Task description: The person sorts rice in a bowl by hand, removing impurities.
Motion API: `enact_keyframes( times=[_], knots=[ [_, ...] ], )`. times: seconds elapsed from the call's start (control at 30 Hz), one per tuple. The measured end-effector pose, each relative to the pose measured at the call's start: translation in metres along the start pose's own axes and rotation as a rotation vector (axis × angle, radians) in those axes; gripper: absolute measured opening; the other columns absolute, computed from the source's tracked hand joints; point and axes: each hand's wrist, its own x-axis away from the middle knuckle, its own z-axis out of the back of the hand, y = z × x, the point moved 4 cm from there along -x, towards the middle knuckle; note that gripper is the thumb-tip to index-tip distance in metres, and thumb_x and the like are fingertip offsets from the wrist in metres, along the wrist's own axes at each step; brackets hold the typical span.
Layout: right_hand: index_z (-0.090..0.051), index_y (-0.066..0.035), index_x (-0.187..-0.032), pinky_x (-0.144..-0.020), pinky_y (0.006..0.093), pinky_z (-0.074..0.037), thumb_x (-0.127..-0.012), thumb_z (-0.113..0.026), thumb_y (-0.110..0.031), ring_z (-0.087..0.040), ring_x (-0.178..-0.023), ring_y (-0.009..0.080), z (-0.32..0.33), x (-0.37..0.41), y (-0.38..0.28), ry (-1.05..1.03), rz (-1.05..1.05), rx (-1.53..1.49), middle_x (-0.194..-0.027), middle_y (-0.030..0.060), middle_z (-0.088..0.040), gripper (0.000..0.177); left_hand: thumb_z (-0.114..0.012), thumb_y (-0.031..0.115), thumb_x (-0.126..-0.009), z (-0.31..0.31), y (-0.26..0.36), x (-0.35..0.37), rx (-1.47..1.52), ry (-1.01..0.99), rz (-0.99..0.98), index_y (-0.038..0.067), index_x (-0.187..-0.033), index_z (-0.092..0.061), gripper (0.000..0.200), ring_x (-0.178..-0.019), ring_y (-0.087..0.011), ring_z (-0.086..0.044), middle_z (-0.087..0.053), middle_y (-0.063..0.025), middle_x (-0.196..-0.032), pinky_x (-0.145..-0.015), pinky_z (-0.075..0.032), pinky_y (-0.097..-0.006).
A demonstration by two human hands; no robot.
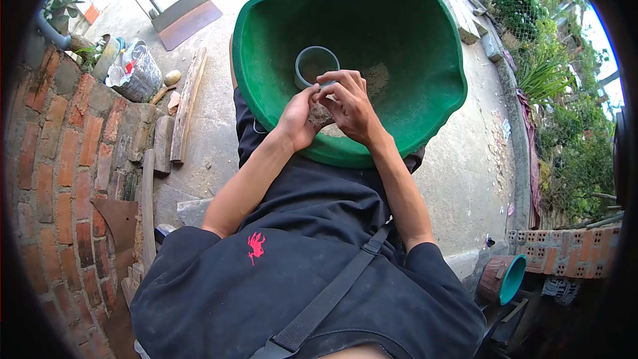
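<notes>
A large green tub [425, 103] rests across my lap, its mouth facing me. Over its near rim, my left hand [297, 118] is cupped around pale, crumbly material [319, 115]. My right hand [350, 103] bends over the left palm, fingers curled and pinched together; whatever sits between its fingertips is hidden. Just beyond my fingers, a clear plastic cup [316, 60] stands inside the tub. More pale loose material [377, 78] lies on the tub's bottom, to the right of the cup.
A brick wall [70, 159] runs along the left, with wooden planks [189, 106] and a rubbish-filled bucket [138, 73] near it. A metal hand truck [186, 16] stands ahead. Plants [545, 73] line the right side. A smaller bucket [503, 279] sits at lower right.
</notes>
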Motion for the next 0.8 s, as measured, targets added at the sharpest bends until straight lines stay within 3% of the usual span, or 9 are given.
enact_keyframes(
  times=[0.1,0.17,0.23,0.3,0.33,0.4,0.6,0.73,0.8],
  knots=[
    [-0.064,-0.009,-0.088,-0.087,0.0366,-0.044,-0.076,-0.07,-0.001,-0.057,-0.098,0.0265,0.008,-0.001,-0.005,0.141,0.123,-0.08,-0.102,0.0036,-0.065,0.016,-0.029,0.032,-0.105,0.003,0.0,-0.006,0.027,-0.059,-0.034,0.003,-0.11,-0.058,0.041,-0.09,-0.0195,-0.066,-0.067,-0.0081,-0.097,-0.081,-0.056,-0.0351],
    [-0.065,-0.006,-0.088,-0.074,0.0333,-0.049,-0.075,-0.071,0.006,-0.06,-0.085,0.0253,0.023,0.001,-0.01,0.413,0.137,-0.03,-0.089,0.0052,-0.067,0.019,-0.03,0.032,-0.105,0.001,-0.001,-0.005,0.016,-0.123,0.013,-0.002,-0.11,-0.059,0.044,-0.088,-0.0215,-0.067,-0.067,-0.0096,-0.093,-0.08,-0.056,-0.0352],
    [-0.068,-0.006,-0.096,-0.074,0.0335,-0.05,-0.078,-0.069,0.006,-0.062,-0.086,0.025,0.025,0.002,-0.006,0.462,0.123,0.01,-0.088,0.0057,-0.069,0.022,-0.03,0.032,-0.105,0.0,-0.001,-0.006,0.018,-0.128,0.025,-0.005,-0.11,-0.059,0.048,-0.086,-0.023,-0.067,-0.067,-0.0107,-0.091,-0.08,-0.056,-0.0352],
    [-0.07,-0.006,-0.106,-0.08,0.0345,-0.051,-0.081,-0.066,0.006,-0.063,-0.095,0.0261,0.017,-0.002,0.003,0.351,0.047,0.171,-0.099,0.0073,-0.071,0.028,-0.031,0.032,-0.105,-0.002,0.0,-0.004,0.008,-0.095,0.071,-0.005,-0.112,-0.059,0.047,-0.085,-0.022,-0.067,-0.067,-0.0102,-0.091,-0.08,-0.056,-0.0356],
    [-0.07,-0.007,-0.113,-0.085,0.0344,-0.052,-0.084,-0.064,0.005,-0.061,-0.104,0.027,0.008,0.002,0.011,0.284,-0.143,0.173,-0.112,0.0083,-0.07,0.032,-0.031,0.032,-0.105,-0.005,0.0,-0.001,0.006,-0.095,0.072,-0.005,-0.112,-0.059,0.047,-0.085,-0.022,-0.067,-0.067,-0.0102,-0.091,-0.08,-0.056,-0.0356],
    [-0.07,-0.006,-0.112,-0.086,0.0349,-0.052,-0.084,-0.063,0.004,-0.06,-0.106,0.0274,0.006,0.001,0.013,0.281,-0.103,0.177,-0.114,0.0088,-0.069,0.03,-0.031,0.032,-0.105,-0.007,0.003,0.002,-0.012,0.009,0.012,-0.003,-0.111,-0.059,0.045,-0.085,-0.0209,-0.066,-0.067,-0.0096,-0.091,-0.079,-0.056,-0.0359],
    [-0.07,-0.005,-0.104,-0.089,0.0384,-0.051,-0.081,-0.062,0.005,-0.057,-0.11,0.03,0.005,0.003,0.007,0.119,-0.106,0.034,-0.117,0.0106,-0.064,0.026,-0.03,0.031,-0.105,-0.003,0.003,0.002,-0.019,0.029,-0.014,0.006,-0.108,-0.058,0.038,-0.09,-0.0191,-0.065,-0.066,-0.0061,-0.097,-0.08,-0.055,-0.0366],
    [-0.068,-0.004,-0.095,-0.092,0.0401,-0.048,-0.079,-0.066,-0.002,-0.055,-0.11,0.0305,-0.001,0.002,0.001,0.026,-0.073,0.012,-0.114,0.0102,-0.062,0.017,-0.033,0.033,-0.105,-0.004,0.004,0.005,0.024,0.019,-0.019,0.009,-0.109,-0.058,0.035,-0.089,-0.0168,-0.064,-0.066,-0.0036,-0.098,-0.079,-0.052,-0.0354],
    [-0.067,-0.004,-0.094,-0.093,0.0401,-0.047,-0.079,-0.066,-0.003,-0.054,-0.111,0.0304,-0.004,0.005,0.004,0.017,-0.091,0.035,-0.114,0.0104,-0.061,0.015,-0.031,0.034,-0.105,0.001,0.001,0.0,-0.004,0.013,0.004,0.008,-0.11,-0.058,0.038,-0.095,-0.0188,-0.064,-0.066,-0.0051,-0.1,-0.085,-0.052,-0.0374]
  ],
)
